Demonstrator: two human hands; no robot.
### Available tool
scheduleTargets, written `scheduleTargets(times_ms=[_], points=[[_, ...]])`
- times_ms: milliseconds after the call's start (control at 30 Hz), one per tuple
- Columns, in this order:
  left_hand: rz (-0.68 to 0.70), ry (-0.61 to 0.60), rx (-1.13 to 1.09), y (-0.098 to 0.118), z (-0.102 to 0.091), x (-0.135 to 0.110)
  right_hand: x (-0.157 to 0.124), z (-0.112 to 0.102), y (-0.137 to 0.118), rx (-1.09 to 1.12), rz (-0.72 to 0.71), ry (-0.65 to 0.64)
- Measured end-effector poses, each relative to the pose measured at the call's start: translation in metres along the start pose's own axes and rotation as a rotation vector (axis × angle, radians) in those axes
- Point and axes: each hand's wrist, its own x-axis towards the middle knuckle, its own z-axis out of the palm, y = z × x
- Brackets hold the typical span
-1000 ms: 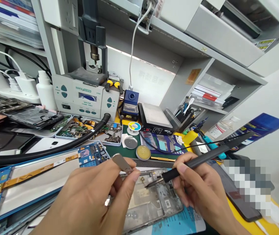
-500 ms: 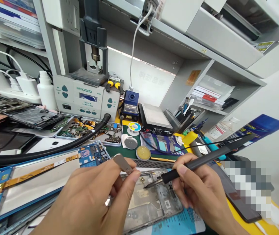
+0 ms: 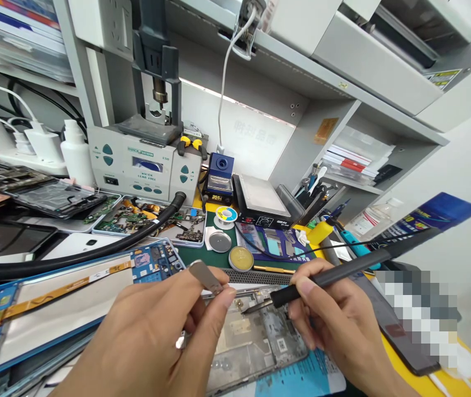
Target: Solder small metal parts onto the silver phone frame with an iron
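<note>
My left hand (image 3: 152,325) is closed, pinching a flat silver metal strip with a rounded end (image 3: 205,277) between thumb and forefinger. The strip's other end is mostly hidden by my fingers. My right hand (image 3: 334,309) grips a soldering iron (image 3: 288,295) by its black sleeve. The iron's dark tip points left and down over a worn metal phone frame (image 3: 255,344), close beside a small gold-coloured spot. Whether the tip touches the frame, I cannot tell. The frame lies between both hands on a blue and white sheet (image 3: 318,372), its left part covered by my left hand.
Behind the hands sit a flux tin (image 3: 241,258), a solder spool (image 3: 226,215) and a soldering station (image 3: 217,190). A black hose (image 3: 136,240) crosses the left side above a blue phone frame (image 3: 70,298). A dark phone screen (image 3: 400,331) lies at the right.
The soldering iron's tip has shifted slightly up and left over the frame. My left hand holds the metal strip nearly still.
</note>
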Motion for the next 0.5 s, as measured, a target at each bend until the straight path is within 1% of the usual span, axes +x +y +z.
scheduleTargets(times_ms=[233, 433, 500], points=[[0.000, -0.004, -0.005, -0.001, -0.001, -0.001, 0.000, -0.002, 0.000, -0.019, 0.010, -0.013], [-0.095, 0.031, -0.042, -0.003, 0.005, -0.013, 0.000, 0.001, 0.000, 0.027, 0.028, 0.003], [-0.107, 0.029, -0.058, -0.002, 0.008, -0.016, 0.000, 0.001, -0.001, 0.031, 0.031, -0.001]])
